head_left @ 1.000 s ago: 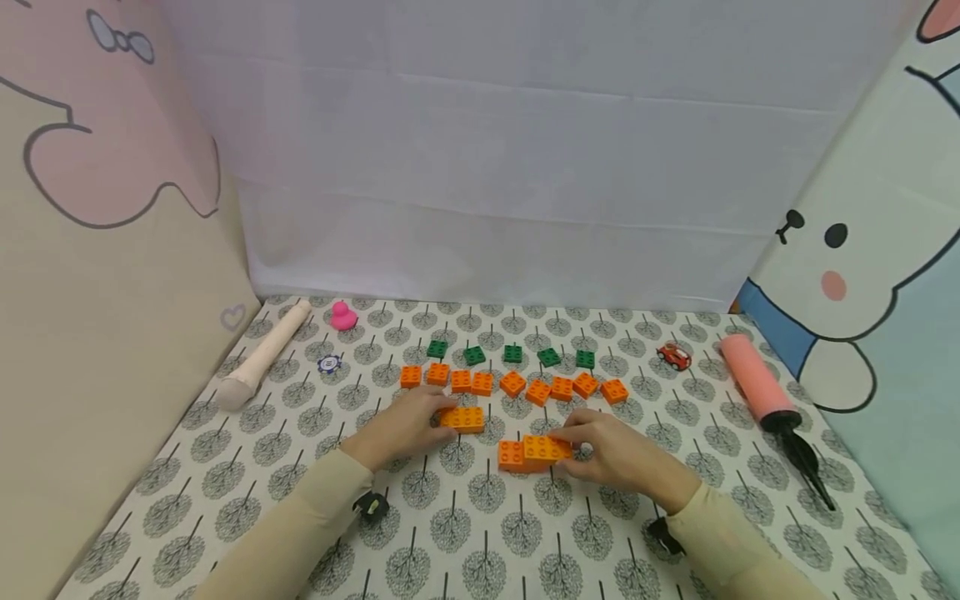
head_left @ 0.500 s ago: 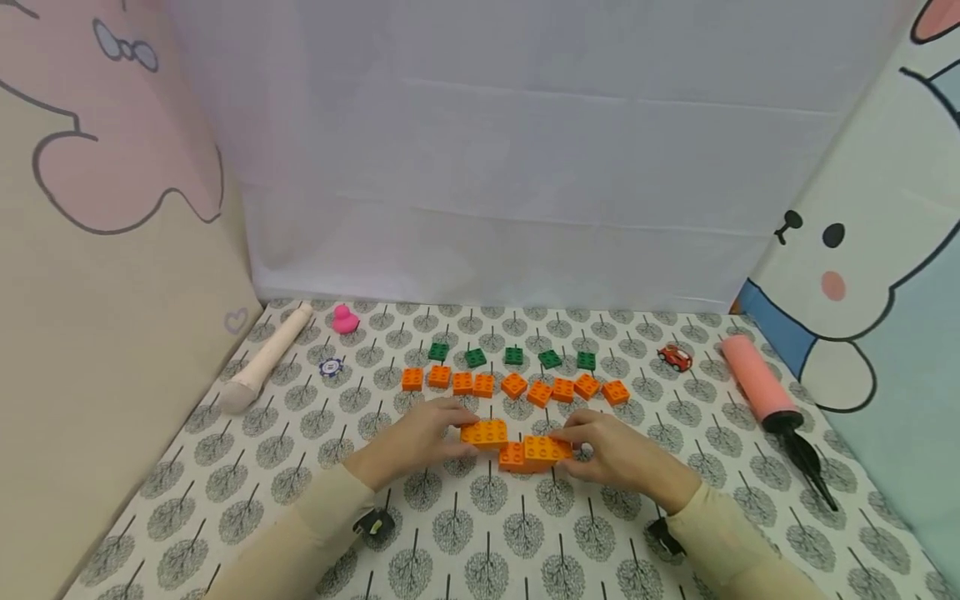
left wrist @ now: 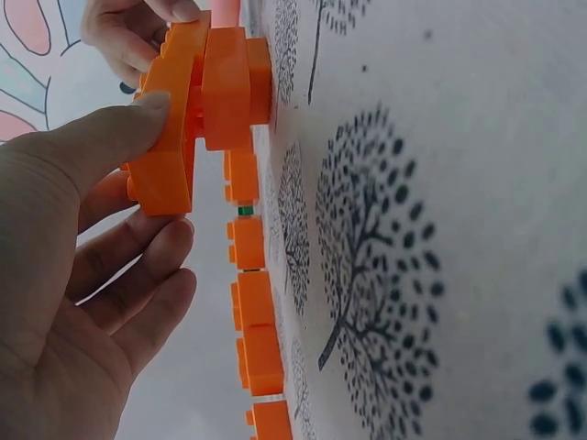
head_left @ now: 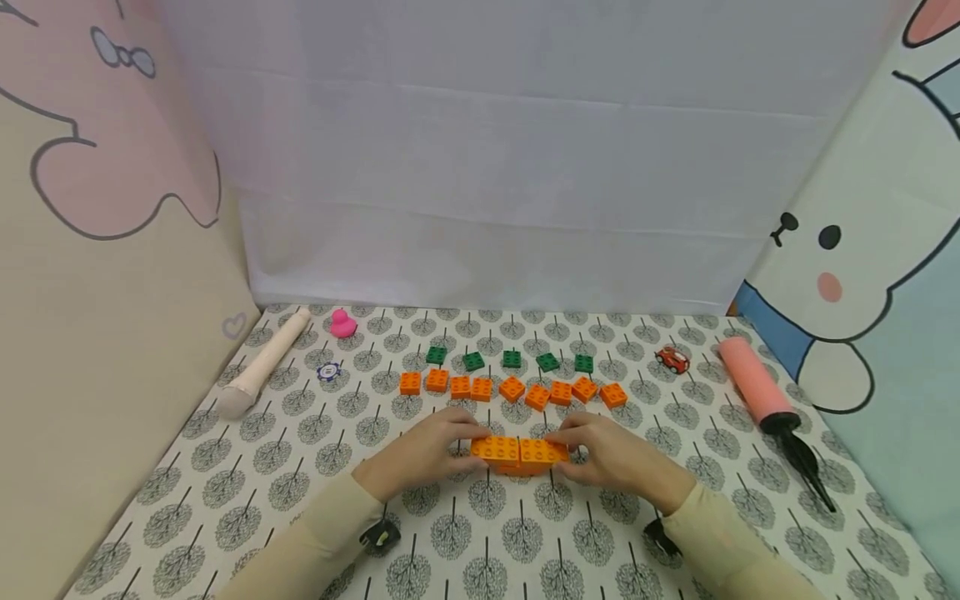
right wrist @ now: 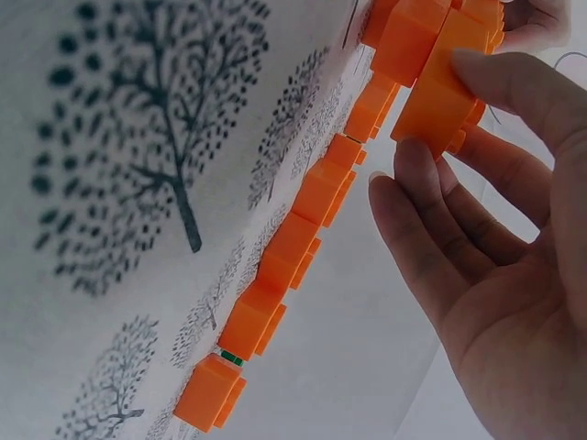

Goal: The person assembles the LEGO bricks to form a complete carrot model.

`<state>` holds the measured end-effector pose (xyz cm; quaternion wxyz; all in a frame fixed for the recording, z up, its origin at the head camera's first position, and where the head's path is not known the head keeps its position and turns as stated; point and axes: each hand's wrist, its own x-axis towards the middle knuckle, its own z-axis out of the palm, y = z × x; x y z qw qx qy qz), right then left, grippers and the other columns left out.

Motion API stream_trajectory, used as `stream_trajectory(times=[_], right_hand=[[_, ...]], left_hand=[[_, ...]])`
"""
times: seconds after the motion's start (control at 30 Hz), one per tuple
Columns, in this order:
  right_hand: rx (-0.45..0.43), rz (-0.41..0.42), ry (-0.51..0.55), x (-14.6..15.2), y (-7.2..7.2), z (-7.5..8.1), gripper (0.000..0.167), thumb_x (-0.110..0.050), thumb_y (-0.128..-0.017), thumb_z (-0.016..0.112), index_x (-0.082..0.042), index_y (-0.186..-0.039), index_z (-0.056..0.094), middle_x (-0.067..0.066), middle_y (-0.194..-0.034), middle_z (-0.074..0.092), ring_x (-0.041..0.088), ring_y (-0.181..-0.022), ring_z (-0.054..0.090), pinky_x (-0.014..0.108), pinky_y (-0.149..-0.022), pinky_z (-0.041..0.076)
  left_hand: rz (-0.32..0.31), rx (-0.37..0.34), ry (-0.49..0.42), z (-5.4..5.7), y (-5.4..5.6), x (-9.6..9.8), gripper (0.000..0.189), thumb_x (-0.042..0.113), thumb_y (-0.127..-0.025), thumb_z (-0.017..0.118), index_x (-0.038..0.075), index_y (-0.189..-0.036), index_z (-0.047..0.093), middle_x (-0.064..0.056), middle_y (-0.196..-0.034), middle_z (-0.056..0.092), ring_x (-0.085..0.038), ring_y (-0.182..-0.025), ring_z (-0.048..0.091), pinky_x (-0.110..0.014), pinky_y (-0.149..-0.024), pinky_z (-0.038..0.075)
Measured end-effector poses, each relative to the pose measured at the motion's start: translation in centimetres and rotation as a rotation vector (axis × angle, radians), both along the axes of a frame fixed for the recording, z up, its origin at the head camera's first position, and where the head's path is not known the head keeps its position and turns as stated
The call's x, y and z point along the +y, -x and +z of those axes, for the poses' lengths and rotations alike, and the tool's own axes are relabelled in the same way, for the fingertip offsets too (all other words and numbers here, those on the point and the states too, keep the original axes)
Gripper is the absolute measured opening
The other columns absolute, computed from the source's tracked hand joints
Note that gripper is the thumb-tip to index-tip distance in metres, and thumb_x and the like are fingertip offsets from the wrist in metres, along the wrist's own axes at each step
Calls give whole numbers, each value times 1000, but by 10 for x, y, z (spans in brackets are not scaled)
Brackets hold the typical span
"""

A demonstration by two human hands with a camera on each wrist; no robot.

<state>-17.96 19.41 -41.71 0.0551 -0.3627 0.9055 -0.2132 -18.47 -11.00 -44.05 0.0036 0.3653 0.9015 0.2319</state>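
My left hand (head_left: 420, 452) pinches a long orange building brick (head_left: 494, 451) between thumb and fingers. That brick hangs tilted over the left part of a low orange brick stack (left wrist: 227, 92), with a wedge of gap under its near end in the left wrist view. My right hand (head_left: 626, 458) pinches a second long orange brick (right wrist: 447, 87) by its right end, over the stack's right part. In the head view the two held bricks lie end to end, studs up. They hide most of the stack beneath, of which a thin front strip (head_left: 522, 472) shows.
Behind the hands runs a row of several small orange bricks (head_left: 512, 388), then several green bricks (head_left: 512, 358). Left stand a pale tube (head_left: 262, 364), a pink duck (head_left: 342, 323) and a blue-white chip (head_left: 328, 372). Right are a red toy car (head_left: 672, 359) and a pink pump (head_left: 756, 379).
My left hand has carried its long brick right and toward me, from beside the stack to over its left part. The right hand stays at its brick.
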Motion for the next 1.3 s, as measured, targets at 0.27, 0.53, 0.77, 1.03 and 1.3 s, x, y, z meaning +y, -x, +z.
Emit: stream_trajectory(times=[0.27, 0.53, 0.77, 1.03, 1.3], right_hand=[[5, 8, 5, -1, 1, -1, 40, -18, -87, 75, -6, -125, 69, 0, -107, 62, 9, -80, 54, 22, -67, 49], [0, 15, 11, -1, 2, -2, 41, -17, -87, 74, -5, -126, 69, -1, -106, 61, 8, -79, 52, 21, -66, 48], [5, 14, 7, -1, 3, -1, 41, -18, -87, 75, -5, -126, 69, -2, -105, 60, 9, -81, 52, 23, -68, 48], [-5, 0, -10, -4, 2, 1, 41, -19, -87, 75, -5, -125, 69, 0, -107, 61, 11, -84, 55, 24, -70, 50], [20, -1, -16, -4, 3, 1, 41, -19, -86, 76, -6, -124, 70, 0, -105, 62, 13, -82, 55, 22, -67, 49]], left_hand=[[-27, 34, 1, -1, 0, 2, 48, 34, -86, 77, 16, -130, 68, 2, -111, 63, -9, -95, 55, -22, -82, 52], [-49, 37, 22, 7, 0, 3, 46, 34, -88, 76, 13, -128, 69, 3, -101, 61, -7, -84, 50, -17, -72, 49], [-42, 9, 20, 5, 1, 3, 47, 34, -88, 76, 12, -129, 68, 4, -97, 57, -6, -81, 47, -16, -69, 47], [-58, -23, 24, 6, 2, 2, 48, 33, -87, 77, 10, -128, 68, 5, -91, 50, -7, -76, 44, -16, -64, 45], [-63, -22, 47, 8, 5, 4, 46, 33, -87, 77, 12, -127, 69, 1, -87, 51, -7, -74, 42, -16, -61, 44]])
